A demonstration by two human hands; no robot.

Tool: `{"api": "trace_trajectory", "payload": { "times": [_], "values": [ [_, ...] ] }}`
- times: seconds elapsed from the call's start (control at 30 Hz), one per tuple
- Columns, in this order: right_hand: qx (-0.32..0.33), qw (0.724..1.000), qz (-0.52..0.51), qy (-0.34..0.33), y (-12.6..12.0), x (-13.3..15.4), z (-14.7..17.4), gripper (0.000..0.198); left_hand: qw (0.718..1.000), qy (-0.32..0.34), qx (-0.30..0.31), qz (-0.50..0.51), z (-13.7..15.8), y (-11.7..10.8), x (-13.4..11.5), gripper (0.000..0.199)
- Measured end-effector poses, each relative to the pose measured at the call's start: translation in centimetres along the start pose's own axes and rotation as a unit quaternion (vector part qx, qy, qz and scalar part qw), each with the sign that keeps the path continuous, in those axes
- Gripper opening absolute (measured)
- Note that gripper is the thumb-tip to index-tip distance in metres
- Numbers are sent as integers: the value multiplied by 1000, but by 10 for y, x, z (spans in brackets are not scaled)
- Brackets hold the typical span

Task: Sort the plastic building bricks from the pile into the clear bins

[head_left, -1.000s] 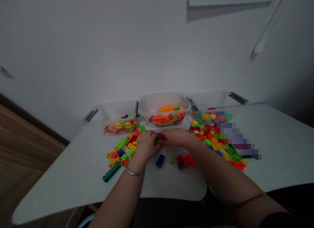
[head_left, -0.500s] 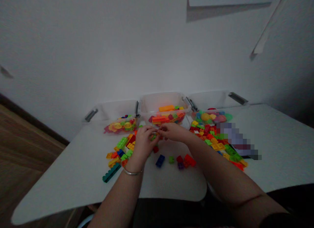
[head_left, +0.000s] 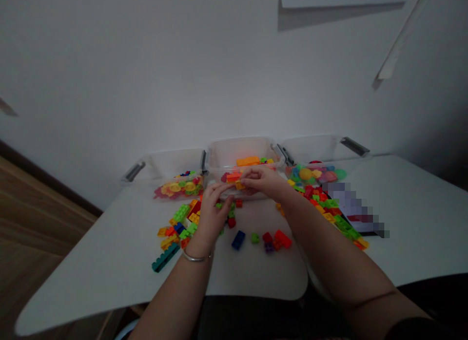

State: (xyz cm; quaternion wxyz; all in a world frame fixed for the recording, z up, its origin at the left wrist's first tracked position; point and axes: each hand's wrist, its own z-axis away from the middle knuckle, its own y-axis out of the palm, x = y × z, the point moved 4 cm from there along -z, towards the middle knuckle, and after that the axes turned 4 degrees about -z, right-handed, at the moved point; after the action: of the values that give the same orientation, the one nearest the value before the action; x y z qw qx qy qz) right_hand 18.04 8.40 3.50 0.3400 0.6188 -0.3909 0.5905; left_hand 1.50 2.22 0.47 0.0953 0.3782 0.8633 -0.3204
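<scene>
My right hand [head_left: 261,180] pinches a small yellow building brick [head_left: 239,185] between thumb and fingers, in front of the middle bin. My left hand [head_left: 216,208] is open, its fingers stretched toward that brick and its thumb apart; whether a fingertip touches the brick, I cannot tell. Just right of the left thumb lie a red brick [head_left: 231,223] and several green ones, partly hidden by the hand. Nearer to me are a blue brick [head_left: 239,240], a light green brick [head_left: 255,238], and a cluster of red, purple and orange bricks [head_left: 282,239].
Three clear plastic bins stand against the wall: a left bin [head_left: 171,160], a middle bin [head_left: 245,143] and a right bin [head_left: 314,147], each with colourful pieces inside. Brick piles flank my hands on the white table [head_left: 91,262]. A pixelated flat object [head_left: 349,206] lies at right.
My right hand has moved up and away from my left, and the yellow brick now shows in its fingers. The left hand's fingers have opened out; bricks beneath the hands are more visible.
</scene>
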Motion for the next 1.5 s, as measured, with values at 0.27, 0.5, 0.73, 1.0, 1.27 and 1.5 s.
{"api": "trace_trajectory", "payload": {
  "times": [0.27,0.5,0.73,1.0,1.27,1.5],
  "values": [
    [-290,890,267,-229,-66,32,14,15,999,-42,4,-10,2,3,4,20],
    [-234,832,466,-189,-60,20,3,25,992,-68,55,-90,5,8,9,20],
    [-154,745,628,-165,-45,20,4,41,974,-106,133,-151,9,15,12,22],
    [-135,767,604,-170,-46,20,2,40,955,-22,232,-185,14,23,0,24],
    [-183,850,452,-198,-58,27,5,36,944,13,210,-255,18,28,-13,23],
    [-194,865,413,-208,-48,48,21,29,946,16,229,-227,18,31,-13,19]
  ]
}}
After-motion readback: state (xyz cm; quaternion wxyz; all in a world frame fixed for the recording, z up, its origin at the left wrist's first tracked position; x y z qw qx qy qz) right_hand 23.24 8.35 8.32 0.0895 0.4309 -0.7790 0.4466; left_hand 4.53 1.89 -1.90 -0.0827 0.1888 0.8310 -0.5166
